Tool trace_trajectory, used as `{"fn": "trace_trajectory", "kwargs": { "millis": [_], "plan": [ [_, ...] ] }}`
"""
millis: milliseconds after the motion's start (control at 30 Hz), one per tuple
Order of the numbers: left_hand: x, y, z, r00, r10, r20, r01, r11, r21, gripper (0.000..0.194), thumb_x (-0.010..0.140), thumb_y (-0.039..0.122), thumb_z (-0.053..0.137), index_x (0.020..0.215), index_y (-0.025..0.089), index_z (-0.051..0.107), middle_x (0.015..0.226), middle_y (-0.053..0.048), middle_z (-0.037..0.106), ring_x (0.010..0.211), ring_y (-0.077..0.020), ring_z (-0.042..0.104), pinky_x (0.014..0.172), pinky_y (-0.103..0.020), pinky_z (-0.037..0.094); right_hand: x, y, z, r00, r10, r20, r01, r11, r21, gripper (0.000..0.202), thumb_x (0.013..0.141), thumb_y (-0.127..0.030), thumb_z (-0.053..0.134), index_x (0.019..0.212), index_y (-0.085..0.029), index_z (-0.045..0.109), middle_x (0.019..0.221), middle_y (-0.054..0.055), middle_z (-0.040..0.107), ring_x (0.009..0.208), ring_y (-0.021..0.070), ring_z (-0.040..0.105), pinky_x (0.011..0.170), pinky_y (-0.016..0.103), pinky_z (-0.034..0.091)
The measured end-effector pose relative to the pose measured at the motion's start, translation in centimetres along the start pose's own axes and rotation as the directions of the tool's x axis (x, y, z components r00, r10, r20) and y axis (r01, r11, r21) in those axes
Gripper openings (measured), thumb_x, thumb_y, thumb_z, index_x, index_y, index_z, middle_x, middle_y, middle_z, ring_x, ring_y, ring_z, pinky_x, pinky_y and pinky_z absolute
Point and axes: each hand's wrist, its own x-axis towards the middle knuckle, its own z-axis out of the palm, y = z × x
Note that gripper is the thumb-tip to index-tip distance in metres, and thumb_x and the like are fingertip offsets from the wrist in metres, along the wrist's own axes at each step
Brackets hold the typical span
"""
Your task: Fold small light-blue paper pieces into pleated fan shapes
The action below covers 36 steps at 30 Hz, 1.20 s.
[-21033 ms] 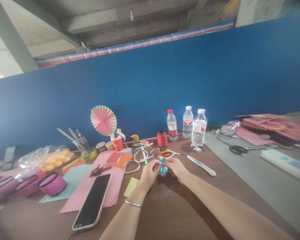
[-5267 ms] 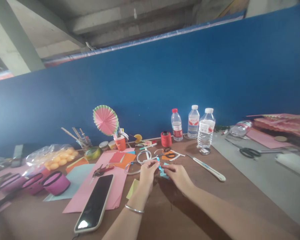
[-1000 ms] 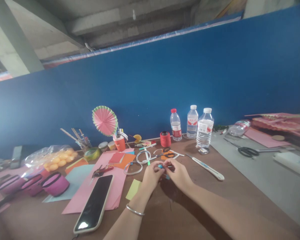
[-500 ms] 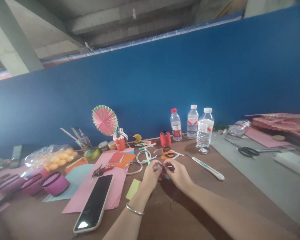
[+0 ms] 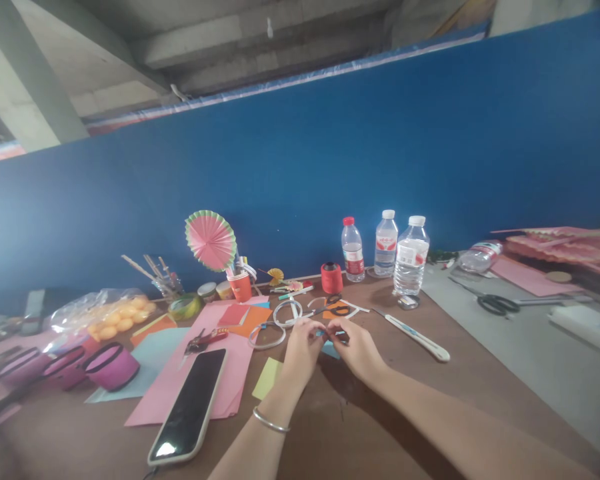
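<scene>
Close together above the brown table, my left hand [image 5: 306,345] and my right hand [image 5: 355,347] meet at the fingertips. Both are closed in a pinch; whatever is between the fingers is too small and hidden to name. A bit of blue paper [image 5: 330,349] shows just below and between them. Behind the hands lie scissors [image 5: 336,308] with dark handles on orange paper, beside white rings [image 5: 267,335]. A yellow-green paper piece [image 5: 267,378] is left of my left wrist, which wears a silver bangle. To the right rests a white craft knife [image 5: 417,338].
A phone [image 5: 190,407] lies on pink paper [image 5: 235,387] at the left, near a purple band [image 5: 111,367]. Bottles [image 5: 411,257] and a red spool [image 5: 331,278] stand behind. More scissors [image 5: 498,305] lie on the grey surface [image 5: 485,340].
My fingers have shifted slightly, with the fingertips still together. More of the blue paper shows between my hands.
</scene>
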Motion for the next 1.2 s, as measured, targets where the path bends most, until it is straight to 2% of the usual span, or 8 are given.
{"fn": "trace_trajectory", "kwargs": {
  "millis": [133,333,467,867,1033,1200],
  "plan": [
    [-0.04,0.28,-0.18,0.998,0.046,0.047,-0.045,0.999,-0.013,0.02,0.068,0.019,0.054,0.085,0.022,0.064,0.092,-0.004,0.05,0.082,-0.015,0.047,0.073,-0.026,0.039,0.01,0.0,-0.07,1.0,-0.023,0.007,0.023,1.0,-0.018,0.015,0.078,-0.023,0.042,0.083,-0.016,0.054,0.082,0.002,0.058,0.075,0.0118,0.055,0.073,0.022,0.044],
    [-0.04,0.63,-0.41,0.992,0.064,0.106,-0.062,0.998,-0.021,0.018,0.069,0.021,0.054,0.083,0.022,0.065,0.092,-0.004,0.052,0.087,-0.0168,0.048,0.073,-0.026,0.041,-0.05,0.29,0.0,1.0,-0.011,0.027,0.012,0.998,-0.06,0.014,0.076,-0.02,0.042,0.083,-0.017,0.055,0.082,0.001,0.058,0.074,0.0118,0.055,0.071,0.022,0.043],
    [0.0,0.61,-0.39,0.997,0.025,0.072,-0.026,1.0,0.005,0.014,0.069,0.02,0.055,0.079,0.021,0.065,0.091,-0.003,0.053,0.081,-0.0147,0.05,0.071,-0.026,0.042,-0.07,0.45,0.1,0.999,-0.03,0.024,0.031,0.999,-0.045,0.015,0.077,-0.021,0.042,0.083,-0.017,0.055,0.082,0.001,0.058,0.074,0.0113,0.055,0.071,0.021,0.043],
    [-0.47,0.29,-0.14,0.989,0.139,-0.055,-0.134,0.987,0.088,0.009,0.069,0.016,0.057,0.069,0.02,0.065,0.084,-0.001,0.057,0.08,-0.0122,0.053,0.077,-0.026,0.041,-0.1,0.48,0.08,0.999,-0.033,0.033,0.035,0.997,-0.064,0.014,0.076,-0.017,0.042,0.082,-0.017,0.055,0.08,0.0,0.057,0.073,0.0105,0.053,0.07,0.019,0.041],
    [-0.58,0.77,-0.33,0.981,0.182,-0.062,-0.173,0.976,0.129,0.01,0.069,0.013,0.056,0.063,0.018,0.063,0.08,-0.001,0.058,0.079,-0.0125,0.052,0.077,-0.026,0.04,-0.04,0.75,0.22,1.0,-0.021,0.017,0.022,0.996,-0.085,0.013,0.073,-0.016,0.043,0.079,-0.017,0.055,0.078,0.0,0.057,0.072,0.0112,0.053,0.07,0.02,0.041],
    [-0.44,0.89,-0.65,0.976,0.214,-0.05,-0.208,0.973,0.103,0.007,0.069,0.012,0.056,0.069,0.017,0.06,0.08,-0.001,0.058,0.081,-0.0124,0.052,0.077,-0.025,0.039,0.04,0.62,0.17,1.0,-0.015,0.024,0.017,0.998,-0.062,0.013,0.072,-0.015,0.043,0.078,-0.016,0.055,0.077,0.0,0.057,0.071,0.011,0.053,0.069,0.02,0.041]
  ]
}}
